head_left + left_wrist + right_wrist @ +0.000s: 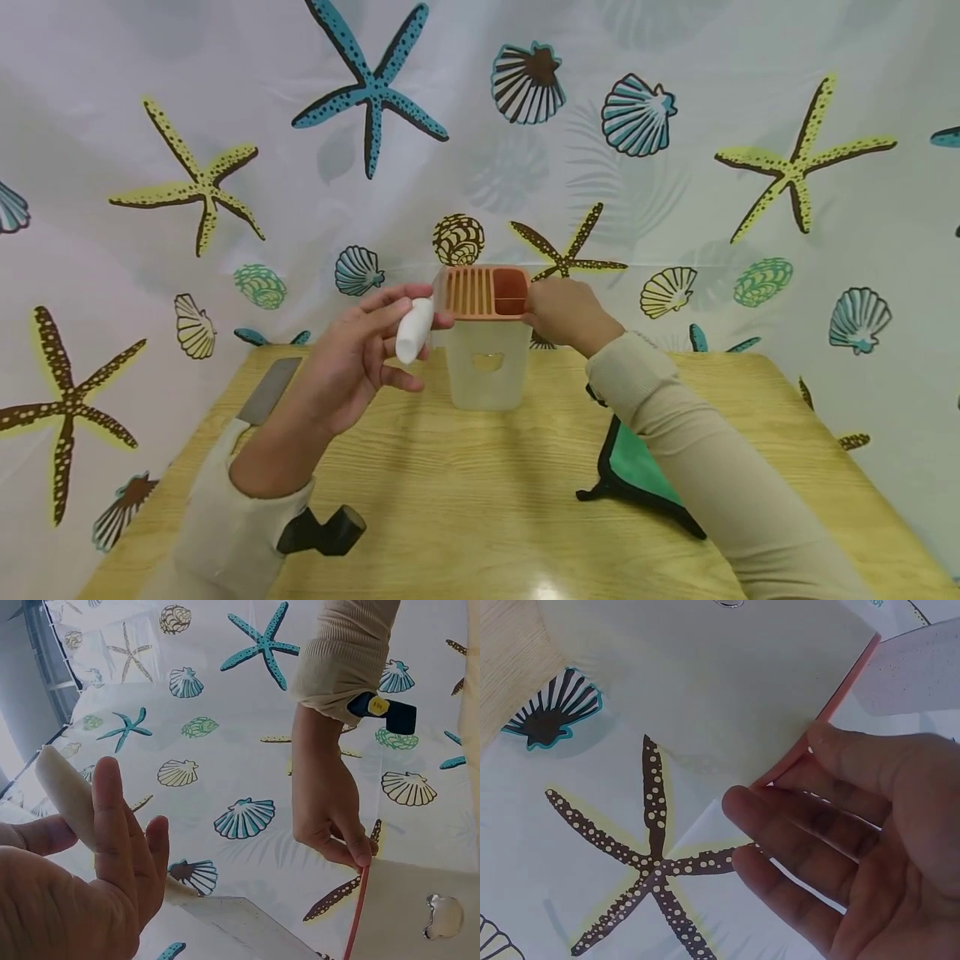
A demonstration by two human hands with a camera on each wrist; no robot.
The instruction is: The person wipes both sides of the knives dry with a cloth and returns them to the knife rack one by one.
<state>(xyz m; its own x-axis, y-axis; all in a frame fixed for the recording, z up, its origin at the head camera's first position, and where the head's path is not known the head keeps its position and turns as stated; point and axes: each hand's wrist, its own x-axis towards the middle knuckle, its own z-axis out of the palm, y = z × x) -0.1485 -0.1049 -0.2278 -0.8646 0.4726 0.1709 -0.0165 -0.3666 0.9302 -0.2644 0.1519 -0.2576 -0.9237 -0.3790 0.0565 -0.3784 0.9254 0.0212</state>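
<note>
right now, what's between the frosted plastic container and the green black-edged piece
The head view shows only bare wooden tabletop between container and green piece.

Tabletop (480, 508), wood-grained. Backdrop sheet (472, 50), white, printed with starfish (795, 171) and shells (637, 117), hung behind. Green article (637, 467), black-edged, partly hidden, at right.

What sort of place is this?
Probably an indoor tabletop workspace, perhaps curtained off: there's a wooden table, a shell-and-starfish curtain behind it, and an orange-topped container.
</note>
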